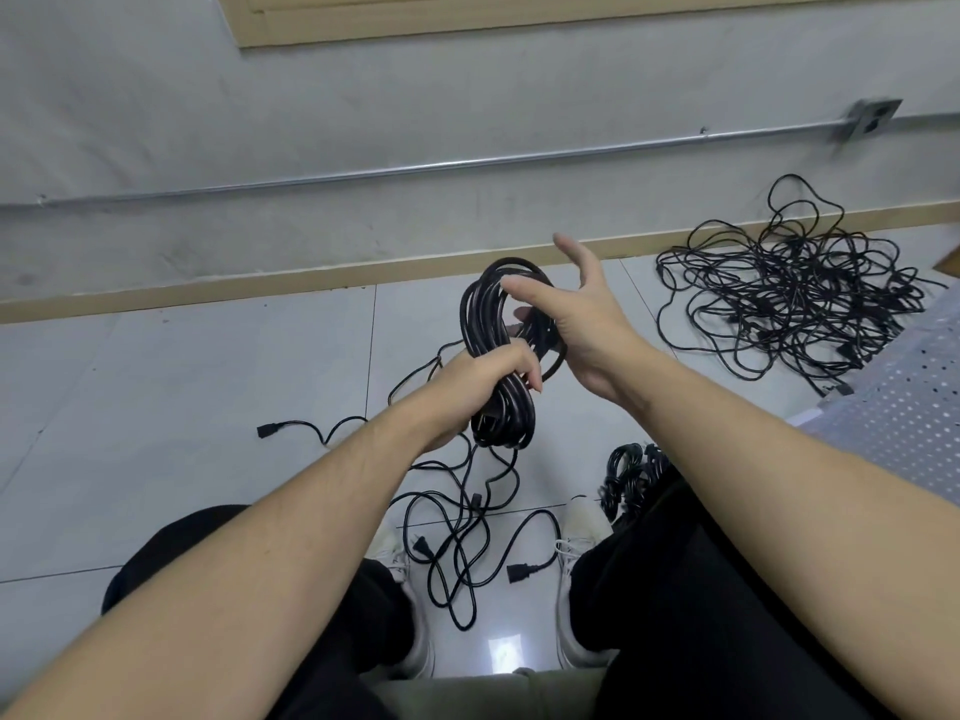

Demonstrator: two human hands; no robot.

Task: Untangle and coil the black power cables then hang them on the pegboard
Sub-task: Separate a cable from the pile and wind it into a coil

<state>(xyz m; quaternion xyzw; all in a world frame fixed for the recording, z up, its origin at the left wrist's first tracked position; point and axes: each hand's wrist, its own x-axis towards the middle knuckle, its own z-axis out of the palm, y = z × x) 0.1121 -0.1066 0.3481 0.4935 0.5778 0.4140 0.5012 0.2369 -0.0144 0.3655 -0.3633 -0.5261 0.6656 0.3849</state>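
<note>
One coil of black cable [498,356] is held above the floor, between the person's knees and the wall. The left hand [485,384] grips the coil around its middle, fingers curled fully round the strands. The right hand [582,324] is beside the coil's upper loop with fingers straight and spread, holding nothing. One tangled pile of cables [789,288] lies on the floor [182,397] near the baseboard, towards the right edge. One loose cable [467,532] trails across the tiles between two white shoes. One small bundle [631,472] lies by the right knee. One perforated board [904,407] lies at the floor's right edge.
</note>
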